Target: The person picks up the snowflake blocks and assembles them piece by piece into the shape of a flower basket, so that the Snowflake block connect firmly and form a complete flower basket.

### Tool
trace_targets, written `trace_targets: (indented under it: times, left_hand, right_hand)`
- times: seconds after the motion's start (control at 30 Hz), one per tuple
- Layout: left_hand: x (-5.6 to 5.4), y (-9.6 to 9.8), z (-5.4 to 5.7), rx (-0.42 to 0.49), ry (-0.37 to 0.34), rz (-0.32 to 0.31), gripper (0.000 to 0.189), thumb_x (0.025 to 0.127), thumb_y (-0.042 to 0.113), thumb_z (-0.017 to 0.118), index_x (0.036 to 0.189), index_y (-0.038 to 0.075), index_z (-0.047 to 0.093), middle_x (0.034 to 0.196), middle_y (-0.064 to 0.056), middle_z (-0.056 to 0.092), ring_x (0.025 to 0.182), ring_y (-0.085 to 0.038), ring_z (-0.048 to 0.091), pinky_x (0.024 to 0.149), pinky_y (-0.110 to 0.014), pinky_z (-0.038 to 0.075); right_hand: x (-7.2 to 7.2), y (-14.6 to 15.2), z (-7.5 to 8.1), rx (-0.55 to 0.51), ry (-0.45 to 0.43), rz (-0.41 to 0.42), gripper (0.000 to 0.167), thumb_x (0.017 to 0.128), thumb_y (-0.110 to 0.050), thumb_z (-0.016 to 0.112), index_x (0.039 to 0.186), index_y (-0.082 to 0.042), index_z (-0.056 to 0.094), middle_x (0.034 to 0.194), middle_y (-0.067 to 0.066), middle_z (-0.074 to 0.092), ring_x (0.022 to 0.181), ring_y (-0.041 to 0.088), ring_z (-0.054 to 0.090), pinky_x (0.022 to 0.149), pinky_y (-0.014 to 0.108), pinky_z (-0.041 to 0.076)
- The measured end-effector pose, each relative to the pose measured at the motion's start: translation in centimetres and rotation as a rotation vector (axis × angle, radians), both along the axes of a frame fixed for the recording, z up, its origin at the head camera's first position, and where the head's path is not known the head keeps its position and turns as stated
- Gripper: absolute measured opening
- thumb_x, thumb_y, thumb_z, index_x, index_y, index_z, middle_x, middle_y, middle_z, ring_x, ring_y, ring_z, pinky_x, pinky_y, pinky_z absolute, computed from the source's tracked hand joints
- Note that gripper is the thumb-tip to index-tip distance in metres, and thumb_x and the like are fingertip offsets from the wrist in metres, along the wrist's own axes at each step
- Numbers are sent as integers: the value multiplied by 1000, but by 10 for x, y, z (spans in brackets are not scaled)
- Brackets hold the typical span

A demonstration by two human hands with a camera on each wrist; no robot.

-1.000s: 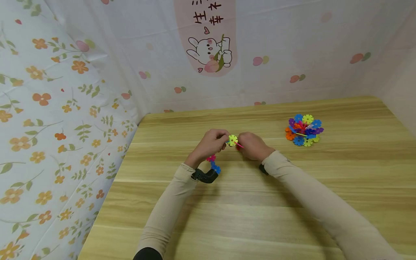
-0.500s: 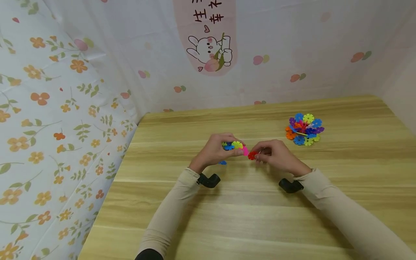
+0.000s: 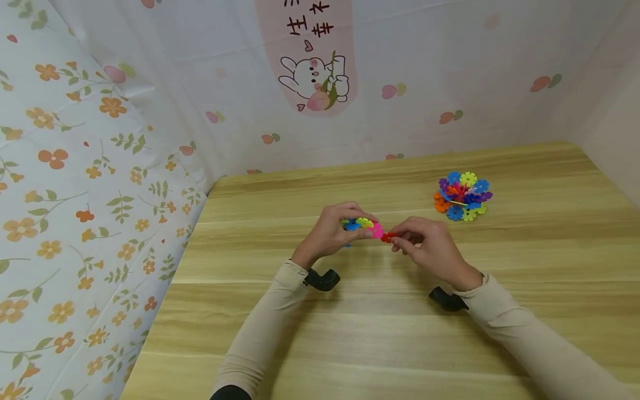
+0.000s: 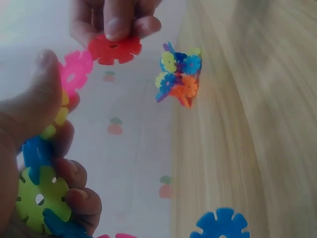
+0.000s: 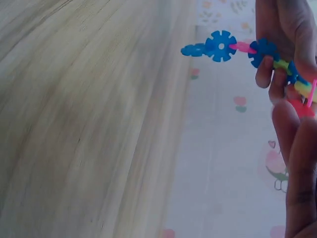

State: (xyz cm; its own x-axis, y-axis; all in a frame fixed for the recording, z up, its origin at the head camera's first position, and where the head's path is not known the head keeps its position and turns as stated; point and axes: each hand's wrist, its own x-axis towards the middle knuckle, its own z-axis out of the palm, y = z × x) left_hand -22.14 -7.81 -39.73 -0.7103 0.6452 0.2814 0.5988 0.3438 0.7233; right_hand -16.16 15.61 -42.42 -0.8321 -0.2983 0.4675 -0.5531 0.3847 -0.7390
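My left hand (image 3: 325, 230) grips a chain of linked snowflake discs, small notched plastic discs in several colours. A yellow-green disc (image 4: 42, 198) shows against the palm in the left wrist view, and a pink disc (image 3: 377, 230) juts out past the thumb. Between thumb and fingers, my right hand (image 3: 432, 244) pinches a red snowflake disc (image 4: 115, 49), its edge right at the pink one. The chain's free end, with a blue disc (image 5: 221, 46), hangs beyond the left hand in the right wrist view. Fingers hide some middle discs.
Farther back to the right, a cluster of colourful joined discs (image 3: 462, 197) stands on the wooden table (image 3: 380, 339). A white printed cloth (image 3: 420, 66) rises behind the table, and a flowered cloth (image 3: 100, 222) borders its left side.
The right hand has moved right and toward the body, bringing the red disc into view. Since half a second ago that disc has turned nearly edge-on. The left hand has turned, showing more chain.
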Motion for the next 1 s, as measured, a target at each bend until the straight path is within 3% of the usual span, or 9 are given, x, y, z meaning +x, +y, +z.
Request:
trace_targets:
  times: [0.17, 0.43, 0.53, 0.63, 0.7, 0.77, 0.87, 0.93, 1.0]
  left_hand:
    - [2, 2, 1, 16, 12, 15, 24, 84, 17, 79, 108, 10, 77, 93, 2, 67, 78, -9, 56, 69, -21, 47]
    - [3, 16, -1, 69, -68, 51, 25, 86, 20, 77, 107, 8, 76, 101, -1, 70, 86, -9, 60, 71, -21, 51]
    - [4, 17, -2, 62, -92, 64, 23, 87, 21, 76, 107, 10, 76, 101, -1, 70, 84, -11, 60, 70, -22, 51]
    - [3, 12, -1, -12, -101, 80, 25, 91, 26, 73, 111, 12, 74, 110, -1, 70, 92, -13, 62, 76, -25, 53]
    - [1, 7, 0, -65, -113, 98, 36, 93, 32, 69, 124, 14, 68, 120, -2, 68, 103, -15, 62, 86, -31, 53]
    - [-2, -1, 1, -62, -159, 135, 45, 97, 36, 63, 137, 16, 57, 131, -3, 63, 117, -18, 59, 96, -39, 51]
    - [-4, -16, -2, 27, -296, 203, 52, 102, 37, 55, 148, 18, 43, 135, -6, 58, 125, -23, 55, 101, -48, 49]
    - [-4, -27, -8, 93, -416, 216, 49, 103, 32, 53, 149, 15, 41, 135, -9, 57, 123, -26, 56, 99, -50, 51]
    - [-1, -34, -16, 94, -500, 200, 46, 103, 26, 54, 145, 10, 45, 130, -14, 58, 116, -30, 61, 93, -48, 55]
  right_hand:
    - [2, -5, 2, -10, 77, -41, 17, 82, 9, 74, 91, -5, 73, 81, 4, 71, 62, 10, 67, 51, 19, 52]
    - [6, -15, 1, -92, 154, -154, 18, 78, 17, 73, 85, 1, 71, 77, 7, 69, 58, 12, 66, 57, 12, 52]
    - [7, -17, 1, -133, 146, -163, 18, 78, 18, 72, 84, 2, 71, 76, 8, 70, 57, 13, 66, 57, 13, 53]
    - [4, -18, 2, -157, 36, -131, 11, 82, 12, 72, 87, 2, 72, 75, 12, 71, 57, 16, 68, 55, 17, 55]
    - [2, -16, 3, -196, -117, -104, 4, 87, 6, 71, 91, 3, 71, 75, 17, 71, 56, 19, 68, 54, 22, 56]
    - [-2, -12, 3, -246, -288, -103, 8, 91, -1, 69, 97, 5, 70, 75, 16, 71, 55, 21, 67, 54, 28, 57]
    - [-7, -4, 1, -363, -507, -114, 17, 95, -6, 66, 105, 7, 67, 75, 7, 68, 55, 19, 62, 55, 31, 57]
    - [-10, 3, -1, -458, -598, -127, 17, 95, -8, 66, 106, 5, 66, 73, 0, 67, 55, 16, 59, 55, 29, 55]
    - [-13, 9, -3, -570, -663, -131, 14, 95, -9, 66, 104, 2, 66, 73, -4, 67, 55, 12, 58, 54, 25, 53]
